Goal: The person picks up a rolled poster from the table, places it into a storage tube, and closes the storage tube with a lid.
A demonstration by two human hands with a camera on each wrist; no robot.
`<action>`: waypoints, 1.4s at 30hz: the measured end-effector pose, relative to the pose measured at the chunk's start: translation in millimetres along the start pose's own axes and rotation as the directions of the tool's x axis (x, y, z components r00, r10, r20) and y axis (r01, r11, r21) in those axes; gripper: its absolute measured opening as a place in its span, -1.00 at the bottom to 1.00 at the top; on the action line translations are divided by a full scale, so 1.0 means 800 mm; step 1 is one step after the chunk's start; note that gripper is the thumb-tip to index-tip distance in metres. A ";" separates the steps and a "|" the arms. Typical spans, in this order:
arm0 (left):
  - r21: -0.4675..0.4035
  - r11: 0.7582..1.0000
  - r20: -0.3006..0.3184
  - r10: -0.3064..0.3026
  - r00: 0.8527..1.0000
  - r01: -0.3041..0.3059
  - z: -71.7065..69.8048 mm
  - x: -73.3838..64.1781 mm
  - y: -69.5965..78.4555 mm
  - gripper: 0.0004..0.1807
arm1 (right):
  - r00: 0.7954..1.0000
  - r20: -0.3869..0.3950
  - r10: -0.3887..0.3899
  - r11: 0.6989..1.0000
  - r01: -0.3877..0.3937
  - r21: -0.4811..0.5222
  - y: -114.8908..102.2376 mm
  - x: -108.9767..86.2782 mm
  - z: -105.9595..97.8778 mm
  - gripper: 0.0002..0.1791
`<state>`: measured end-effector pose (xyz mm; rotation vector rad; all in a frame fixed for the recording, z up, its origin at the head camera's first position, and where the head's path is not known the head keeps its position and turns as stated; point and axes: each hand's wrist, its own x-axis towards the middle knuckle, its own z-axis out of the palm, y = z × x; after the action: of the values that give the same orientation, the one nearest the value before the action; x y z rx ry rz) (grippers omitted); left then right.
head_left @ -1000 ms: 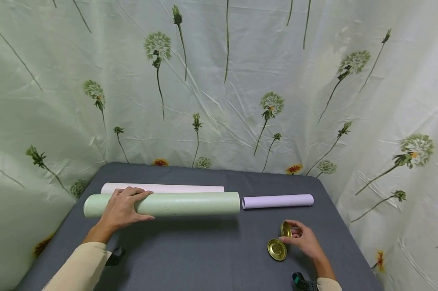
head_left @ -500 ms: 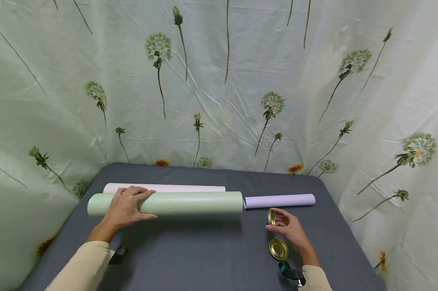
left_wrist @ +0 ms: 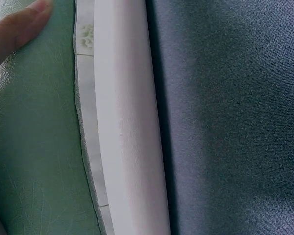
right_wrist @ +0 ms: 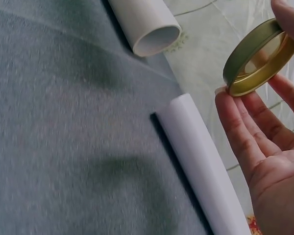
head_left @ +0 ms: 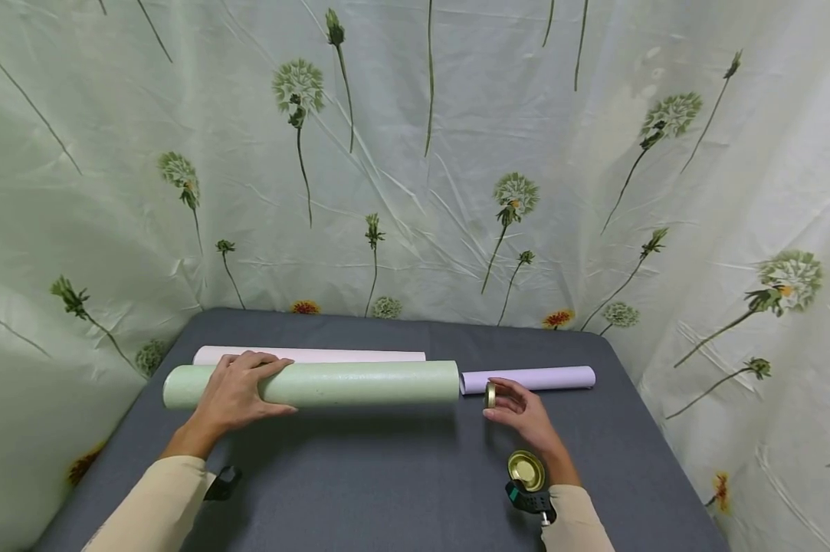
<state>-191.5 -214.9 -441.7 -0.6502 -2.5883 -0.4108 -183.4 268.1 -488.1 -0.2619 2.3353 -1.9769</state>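
Observation:
My left hand (head_left: 234,392) grips a long pale green tube (head_left: 369,383) from above, thumb along the near side. The tube lies level over the table, casting a shadow in front of it. In the left wrist view, one finger stretches across the green surface (left_wrist: 36,112). Near the tube's right end, my right hand (head_left: 527,415) pinches a round gold metal lid (head_left: 490,395) on edge. Its hollow inner side shows in the right wrist view, with thumb and fingertips at the rim (right_wrist: 255,58). A second gold lid (head_left: 525,464) lies on the table beside my right wrist.
Behind the green tube lies a pale pink-white tube (head_left: 359,356). A thin lilac paper roll (head_left: 549,378) lies to the right, just behind my right hand. Grey cloth covers the table (head_left: 359,491). A dandelion-print curtain (head_left: 415,192) hangs around the back and sides.
My right hand has carried the gold lid leftward and away from me, from beside the second lid to near the green tube's right end. My left hand and the tube stay nearly still.

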 end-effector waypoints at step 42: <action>0.011 1.000 0.043 -0.006 0.999 0.005 0.001 0.002 0.001 -0.16 | 0.983 0.103 -0.151 0.957 0.120 0.265 -0.018 0.035 0.056 -0.38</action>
<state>-192.9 -213.3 -441.6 -0.6553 -2.6312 -0.3881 -202.6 217.1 -479.7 -0.5215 2.0080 -2.2287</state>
